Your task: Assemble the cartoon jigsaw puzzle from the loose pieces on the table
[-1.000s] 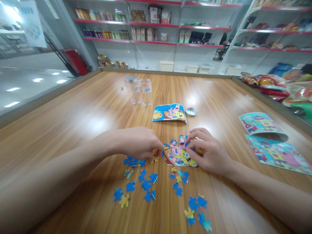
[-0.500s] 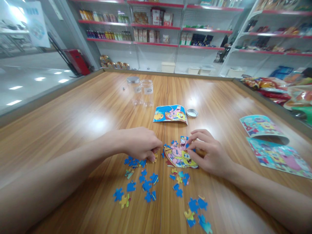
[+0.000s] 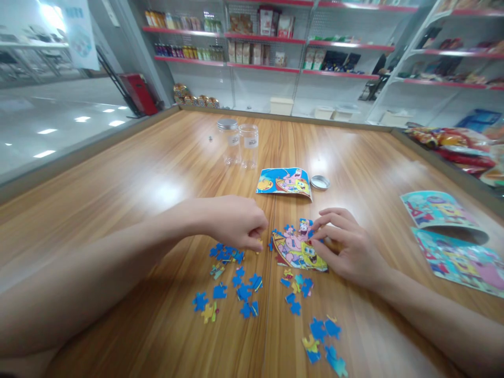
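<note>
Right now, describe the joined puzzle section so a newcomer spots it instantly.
On the wood-grain table, find the right hand. The joined puzzle section lies just left of it. Unlike the scattered loose pieces, it forms one block; unlike the picture sheet farther back, its top edge is jagged.

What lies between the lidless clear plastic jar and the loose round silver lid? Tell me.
A curled rectangular blue cartoon sheet, in the head view.

Looks like wood across the surface [image 3: 157, 331], grained, smooth and glossy; like clear, smooth plastic in the jars [image 3: 249, 152]; like silvery metal in the loose lid [image 3: 320, 182]; like glossy printed paper in the picture sheets [image 3: 285, 181]; like smooth card in the jigsaw pieces [image 3: 244, 293]; like shiny, crinkled plastic in the bags [image 3: 466, 143].
</note>
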The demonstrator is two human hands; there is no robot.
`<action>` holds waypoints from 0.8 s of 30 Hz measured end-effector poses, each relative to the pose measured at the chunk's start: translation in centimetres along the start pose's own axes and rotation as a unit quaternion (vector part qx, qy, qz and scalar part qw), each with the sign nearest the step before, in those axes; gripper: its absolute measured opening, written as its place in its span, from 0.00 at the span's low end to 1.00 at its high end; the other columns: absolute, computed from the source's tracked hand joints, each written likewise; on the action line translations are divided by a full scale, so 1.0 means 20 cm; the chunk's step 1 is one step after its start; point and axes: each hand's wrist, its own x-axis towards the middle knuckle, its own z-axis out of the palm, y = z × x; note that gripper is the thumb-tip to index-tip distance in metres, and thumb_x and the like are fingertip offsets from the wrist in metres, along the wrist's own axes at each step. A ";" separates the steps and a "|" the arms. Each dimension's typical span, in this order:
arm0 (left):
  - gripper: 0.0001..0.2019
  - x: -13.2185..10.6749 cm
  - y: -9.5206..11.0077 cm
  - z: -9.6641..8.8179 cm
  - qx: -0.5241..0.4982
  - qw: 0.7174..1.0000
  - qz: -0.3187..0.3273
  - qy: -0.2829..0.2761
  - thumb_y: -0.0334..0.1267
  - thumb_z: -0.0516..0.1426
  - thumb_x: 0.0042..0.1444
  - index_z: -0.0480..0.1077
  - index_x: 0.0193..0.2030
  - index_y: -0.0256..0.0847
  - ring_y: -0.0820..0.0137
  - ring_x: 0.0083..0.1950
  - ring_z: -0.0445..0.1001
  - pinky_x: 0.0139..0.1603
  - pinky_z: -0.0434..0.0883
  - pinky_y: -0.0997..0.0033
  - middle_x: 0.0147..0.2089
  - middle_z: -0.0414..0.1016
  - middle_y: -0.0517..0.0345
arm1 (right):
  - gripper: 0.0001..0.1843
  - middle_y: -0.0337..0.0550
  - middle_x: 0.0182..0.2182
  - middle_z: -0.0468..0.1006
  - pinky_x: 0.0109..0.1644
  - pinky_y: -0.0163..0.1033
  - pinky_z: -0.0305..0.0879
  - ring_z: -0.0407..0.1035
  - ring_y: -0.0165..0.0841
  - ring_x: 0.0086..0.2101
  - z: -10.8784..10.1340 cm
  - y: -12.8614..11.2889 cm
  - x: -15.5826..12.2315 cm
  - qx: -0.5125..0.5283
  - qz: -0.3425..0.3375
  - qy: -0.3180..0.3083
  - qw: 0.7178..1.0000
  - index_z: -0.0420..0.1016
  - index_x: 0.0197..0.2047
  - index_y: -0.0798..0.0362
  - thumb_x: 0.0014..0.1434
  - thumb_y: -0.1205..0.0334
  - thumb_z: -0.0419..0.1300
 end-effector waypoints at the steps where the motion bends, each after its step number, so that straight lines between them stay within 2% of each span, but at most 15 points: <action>1: 0.13 -0.01 0.00 -0.02 -0.008 1.000 -0.005 -0.014 0.47 0.63 0.57 0.74 0.28 0.40 0.73 0.24 0.64 0.24 0.52 0.70 0.24 0.73 0.61 | 0.05 0.46 0.37 0.78 0.56 0.55 0.67 0.68 0.43 0.47 0.00 0.00 0.00 -0.001 -0.001 -0.001 1.000 0.78 0.34 0.51 0.58 0.70 0.64; 6: 0.17 -0.07 0.02 -0.06 0.024 0.990 -0.054 -0.129 0.49 0.70 0.47 0.74 0.21 0.39 0.74 0.18 0.60 0.20 0.51 0.71 0.18 0.70 0.60 | 0.04 0.46 0.38 0.78 0.55 0.55 0.67 0.68 0.44 0.48 0.00 0.03 -0.01 -0.011 -0.003 -0.008 1.000 0.78 0.34 0.50 0.58 0.69 0.65; 8: 0.17 -0.08 0.07 -0.04 0.037 0.987 -0.054 -0.144 0.49 0.70 0.47 0.76 0.21 0.38 0.73 0.17 0.62 0.20 0.51 0.70 0.19 0.73 0.58 | 0.05 0.45 0.38 0.78 0.55 0.55 0.67 0.69 0.45 0.48 0.00 0.04 -0.02 -0.015 -0.008 -0.006 1.000 0.78 0.35 0.49 0.57 0.69 0.66; 14: 0.13 -0.10 0.28 0.04 0.043 0.984 0.005 -0.173 0.46 0.73 0.44 0.82 0.30 0.39 0.66 0.22 0.72 0.20 0.57 0.68 0.25 0.80 0.53 | 0.05 0.45 0.38 0.78 0.55 0.55 0.67 0.69 0.44 0.48 0.00 0.05 -0.02 -0.013 -0.009 0.000 1.000 0.78 0.36 0.49 0.57 0.69 0.66; 19: 0.14 -0.12 0.27 0.05 0.056 0.992 0.009 -0.111 0.48 0.73 0.43 0.81 0.29 0.39 0.64 0.24 0.75 0.21 0.58 0.68 0.25 0.80 0.51 | 0.05 0.45 0.38 0.78 0.56 0.55 0.67 0.69 0.43 0.47 0.00 0.03 -0.01 -0.010 -0.003 -0.006 1.000 0.78 0.34 0.50 0.57 0.70 0.66; 24: 0.20 -0.09 0.24 0.02 0.074 0.996 0.012 -0.042 0.55 0.65 0.54 0.80 0.26 0.38 0.65 0.22 0.74 0.22 0.59 0.68 0.22 0.78 0.50 | 0.05 0.46 0.37 0.78 0.55 0.54 0.67 0.68 0.43 0.47 0.00 0.01 0.00 0.000 -0.004 -0.003 1.000 0.78 0.34 0.51 0.57 0.70 0.65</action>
